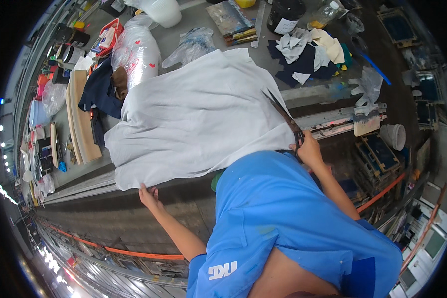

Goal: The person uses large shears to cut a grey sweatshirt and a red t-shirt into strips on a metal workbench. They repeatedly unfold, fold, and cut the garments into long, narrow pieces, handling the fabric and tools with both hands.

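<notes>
A large pale grey cloth point(193, 114) lies spread and lightly wrinkled across the worktable, its near edge hanging over the front. At its near left corner my left hand point(151, 197) pinches the hem, fingers curled. My right hand point(309, 150) is closed around the handles of a pair of dark scissors point(287, 115) at the cloth's right side. The scissor blades point up and left over the fabric, slightly apart. Part of the cloth's near edge runs behind my blue shirt point(268, 198).
Behind the cloth are a plastic-wrapped roll point(143, 54), a crumpled plastic bag point(191, 45) and paint-stained brushes point(241, 34). Fabric scraps point(303, 52) pile at the back right beside a black tub point(285, 16). Dark clothing point(102, 87) and wooden boards point(79, 119) sit left. A metal rail point(328, 119) runs along the table's front.
</notes>
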Tool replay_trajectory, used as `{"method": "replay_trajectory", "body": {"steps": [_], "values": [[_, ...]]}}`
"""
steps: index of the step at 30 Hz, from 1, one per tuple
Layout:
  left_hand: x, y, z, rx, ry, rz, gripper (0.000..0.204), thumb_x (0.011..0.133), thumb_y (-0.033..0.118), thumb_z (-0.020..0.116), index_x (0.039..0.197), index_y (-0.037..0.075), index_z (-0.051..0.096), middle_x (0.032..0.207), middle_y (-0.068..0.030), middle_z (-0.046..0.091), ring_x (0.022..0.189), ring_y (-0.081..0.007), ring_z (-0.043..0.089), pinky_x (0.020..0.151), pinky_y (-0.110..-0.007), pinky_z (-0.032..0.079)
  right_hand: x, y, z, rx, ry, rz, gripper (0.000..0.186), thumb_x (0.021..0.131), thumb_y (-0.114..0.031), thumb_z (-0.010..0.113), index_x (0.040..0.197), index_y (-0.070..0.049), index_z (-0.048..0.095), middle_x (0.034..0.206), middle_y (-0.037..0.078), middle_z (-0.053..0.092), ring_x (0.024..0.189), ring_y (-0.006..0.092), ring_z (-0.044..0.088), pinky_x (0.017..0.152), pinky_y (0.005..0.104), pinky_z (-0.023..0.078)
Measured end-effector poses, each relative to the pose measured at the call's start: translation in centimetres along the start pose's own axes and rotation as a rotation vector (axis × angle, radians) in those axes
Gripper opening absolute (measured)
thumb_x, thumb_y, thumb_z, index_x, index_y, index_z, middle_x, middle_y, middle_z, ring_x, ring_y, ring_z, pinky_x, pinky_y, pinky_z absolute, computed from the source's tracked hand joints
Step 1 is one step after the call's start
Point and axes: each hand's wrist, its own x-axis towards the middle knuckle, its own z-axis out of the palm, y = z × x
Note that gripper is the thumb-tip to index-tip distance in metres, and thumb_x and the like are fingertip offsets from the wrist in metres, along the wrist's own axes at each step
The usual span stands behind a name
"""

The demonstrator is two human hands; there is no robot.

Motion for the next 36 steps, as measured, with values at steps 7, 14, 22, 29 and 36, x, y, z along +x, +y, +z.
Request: {"method": "replay_trajectory", "body": {"steps": [7, 14, 22, 29, 36], "values": [[-0.1, 1.1, -4.5, -0.586, -0.159, 0.08, 0.048, 0.095, 0.035, 0.059, 0.13, 0.003, 0.049, 0.126, -0.013, 0.055, 0.115, -0.0252, 0.052, 0.097, -0.041, 0.042, -0.9, -0.4, 0.5, -0.02, 0.067, 0.035, 0.051, 0.077, -0.02, 0.075, 0.115, 0.001, 0.048, 0.083, 0.023, 0.066, 0.085, 0.0431, 0.064, 0.075, 0.0501, 0.049], [3.3, -1.1, -9.4, -0.407, -0.064, 0.36, 0.047, 0.097, 0.033, 0.054, 0.125, -0.005, 0.053, 0.125, -0.0155, 0.06, 0.115, -0.027, 0.055, 0.101, -0.042, 0.04, -1.6, 2.5, 1.9, 0.097, 0.087, -0.101, 0.05, 0.078, -0.015, 0.072, 0.118, 0.002, 0.047, 0.083, 0.017, 0.067, 0.077, 0.0355, 0.066, 0.069, 0.0413, 0.051], [5.1, 10.0, -7.5, -0.518, -0.054, 0.555, 0.036, 0.097, 0.031, 0.052, 0.114, 0.0, 0.057, 0.119, -0.0145, 0.061, 0.111, -0.0286, 0.057, 0.099, -0.043, 0.043, 0.0, 1.2, -7.4, 1.064, -0.062, 0.141, 0.041, 0.078, -0.008, 0.07, 0.113, 0.0, 0.05, 0.087, 0.007, 0.059, 0.07, 0.0164, 0.062, 0.06, 0.0256, 0.049], [17.5, 20.5, 5.7, -0.231, -0.084, 0.942, 0.031, 0.095, 0.026, 0.056, 0.116, 0.002, 0.054, 0.11, -0.015, 0.062, 0.099, -0.028, 0.062, 0.085, -0.041, 0.052, 13.1, -10.5, -8.7, 1.277, 0.153, -0.305, 0.035, 0.084, -0.01, 0.071, 0.109, 0.0, 0.049, 0.092, 0.01, 0.063, 0.077, 0.0177, 0.065, 0.068, 0.0284, 0.054], [5.9, 20.0, 17.7, -0.14, -0.327, 0.666, 0.037, 0.095, 0.026, 0.06, 0.123, 0.002, 0.055, 0.112, -0.0087, 0.062, 0.1, -0.0171, 0.059, 0.081, -0.033, 0.051, 12.4, -11.8, -7.3, 1.114, 0.198, -0.333, 0.036, 0.088, -0.021, 0.071, 0.108, 0.001, 0.05, 0.08, 0.005, 0.062, 0.067, 0.0104, 0.061, 0.062, 0.0239, 0.05]]}}
